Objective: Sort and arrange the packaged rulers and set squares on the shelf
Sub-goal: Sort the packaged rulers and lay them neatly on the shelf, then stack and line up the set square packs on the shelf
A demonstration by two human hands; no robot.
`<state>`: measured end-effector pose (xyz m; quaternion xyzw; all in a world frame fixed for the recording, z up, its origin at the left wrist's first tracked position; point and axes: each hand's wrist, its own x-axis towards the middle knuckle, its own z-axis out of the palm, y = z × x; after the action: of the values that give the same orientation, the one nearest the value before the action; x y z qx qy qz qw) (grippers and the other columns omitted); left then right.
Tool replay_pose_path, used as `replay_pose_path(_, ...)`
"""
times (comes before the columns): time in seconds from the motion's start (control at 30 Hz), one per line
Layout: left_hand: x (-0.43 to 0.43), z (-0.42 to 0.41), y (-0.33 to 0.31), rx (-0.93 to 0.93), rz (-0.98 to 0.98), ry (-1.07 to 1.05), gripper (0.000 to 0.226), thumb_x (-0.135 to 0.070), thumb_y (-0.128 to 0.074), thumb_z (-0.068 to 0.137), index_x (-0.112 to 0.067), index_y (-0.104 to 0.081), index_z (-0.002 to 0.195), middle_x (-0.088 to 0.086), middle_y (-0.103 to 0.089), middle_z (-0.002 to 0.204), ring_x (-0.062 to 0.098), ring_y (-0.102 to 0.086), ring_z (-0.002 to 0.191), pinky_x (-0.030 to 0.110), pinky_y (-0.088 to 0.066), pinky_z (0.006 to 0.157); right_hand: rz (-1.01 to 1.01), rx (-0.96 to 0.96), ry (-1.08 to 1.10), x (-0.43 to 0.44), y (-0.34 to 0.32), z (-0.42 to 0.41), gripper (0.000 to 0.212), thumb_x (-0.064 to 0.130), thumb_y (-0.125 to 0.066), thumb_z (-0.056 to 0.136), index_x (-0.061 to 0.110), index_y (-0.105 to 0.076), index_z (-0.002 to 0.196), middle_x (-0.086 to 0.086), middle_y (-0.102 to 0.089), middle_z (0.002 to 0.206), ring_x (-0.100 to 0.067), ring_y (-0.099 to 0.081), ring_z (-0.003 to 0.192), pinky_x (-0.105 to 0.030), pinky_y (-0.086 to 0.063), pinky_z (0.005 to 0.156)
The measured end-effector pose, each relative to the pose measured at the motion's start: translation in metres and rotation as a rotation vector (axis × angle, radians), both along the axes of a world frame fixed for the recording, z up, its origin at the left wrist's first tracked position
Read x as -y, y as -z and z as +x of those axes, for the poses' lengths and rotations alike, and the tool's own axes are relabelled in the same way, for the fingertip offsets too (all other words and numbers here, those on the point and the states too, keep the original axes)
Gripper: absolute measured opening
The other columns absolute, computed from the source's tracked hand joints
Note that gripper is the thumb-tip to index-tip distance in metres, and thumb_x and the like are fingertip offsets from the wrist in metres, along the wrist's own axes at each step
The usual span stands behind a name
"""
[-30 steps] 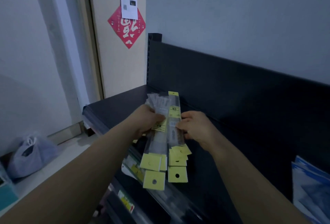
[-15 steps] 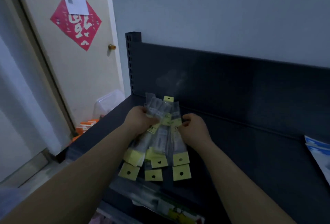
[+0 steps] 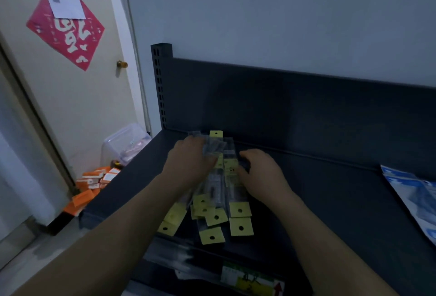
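Against grey wall, on dark shelf, holding packaged rulers flat. Clamping their sides with left grip and right grip, both curled round them, likely to square the fanned yellow tabs.

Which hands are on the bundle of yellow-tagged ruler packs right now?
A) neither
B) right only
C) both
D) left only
C: the left hand grips the ruler packs at their left edge and the right hand holds their right edge, above the dark shelf.
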<state>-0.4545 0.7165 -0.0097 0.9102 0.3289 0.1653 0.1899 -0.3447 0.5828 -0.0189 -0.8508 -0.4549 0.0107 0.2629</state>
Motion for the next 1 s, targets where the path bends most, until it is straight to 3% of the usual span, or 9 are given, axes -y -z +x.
replay_pose_path(0.17, 0.037, 0.005, -0.006, 0.027, 0.142, 0.172, 0.05, -0.044, -0.049, 0.094, -0.02, -0.044, 0.138, 0.001, -0.049, 0.139, 0.023, -0.043, 0.127, 0.038, -0.038, 0.103, 0.066, 0.094, 0.059, 0.033, -0.011, -0.001, 0.033, 0.022, -0.051, 0.096, 0.006, -0.057, 0.124, -0.007, -0.058, 0.124, -0.018, -0.051, 0.113, -0.02, -0.034, 0.091)
replay_pose_path(0.33, 0.077, 0.021, 0.0, 0.089, 0.164, 0.29, 0.051, -0.048, -0.045, 0.094, -0.022, -0.043, 0.139, -0.003, -0.051, 0.136, 0.017, -0.046, 0.124, 0.033, -0.038, 0.102, 0.088, 0.155, 0.138, 0.083, -0.01, 0.001, 0.046, 0.027, -0.05, 0.097, 0.012, -0.044, 0.14, 0.0, -0.048, 0.141, -0.011, -0.041, 0.13, -0.013, -0.019, 0.105)
replay_pose_path(0.57, 0.158, 0.06, -0.001, 0.137, 0.199, 0.475, 0.055, -0.055, -0.04, 0.089, -0.022, -0.053, 0.13, -0.001, -0.061, 0.122, 0.022, -0.055, 0.108, 0.036, -0.045, 0.093, 0.109, 0.175, 0.341, 0.18, -0.009, 0.019, 0.04, 0.024, -0.059, 0.089, 0.012, -0.058, 0.127, -0.002, -0.062, 0.126, -0.016, -0.054, 0.115, -0.023, -0.036, 0.101)
replay_pose_path(0.7, 0.216, 0.088, -0.004, 0.188, 0.205, 0.577, 0.059, -0.057, -0.036, 0.082, -0.018, -0.062, 0.119, 0.002, -0.068, 0.106, 0.025, -0.062, 0.093, 0.038, -0.051, 0.083, 0.12, 0.165, 0.476, 0.244, -0.014, 0.031, 0.03, 0.016, -0.065, 0.085, 0.007, -0.064, 0.114, -0.01, -0.068, 0.11, -0.027, -0.06, 0.103, -0.034, -0.045, 0.09)
replay_pose_path(0.87, 0.304, 0.121, -0.008, 0.203, 0.151, 0.677, 0.047, -0.05, -0.049, 0.089, -0.02, -0.06, 0.123, -0.002, -0.065, 0.113, 0.023, -0.058, 0.1, 0.033, -0.044, 0.086, 0.098, 0.169, 0.586, 0.335, -0.016, 0.054, 0.034, 0.018, -0.061, 0.089, 0.012, -0.061, 0.122, -0.006, -0.065, 0.12, -0.024, -0.056, 0.112, -0.031, -0.039, 0.096)
replay_pose_path(1.0, 0.385, 0.151, -0.004, 0.263, 0.097, 0.73, 0.046, -0.047, -0.049, 0.085, -0.017, -0.062, 0.118, 0.002, -0.067, 0.112, 0.026, -0.06, 0.101, 0.037, -0.048, 0.085, 0.035, 0.164, 0.651, 0.419, -0.018, 0.074, 0.043, 0.027, -0.056, 0.093, 0.014, -0.052, 0.134, -0.002, -0.056, 0.135, -0.017, -0.05, 0.124, -0.031, -0.033, 0.109)
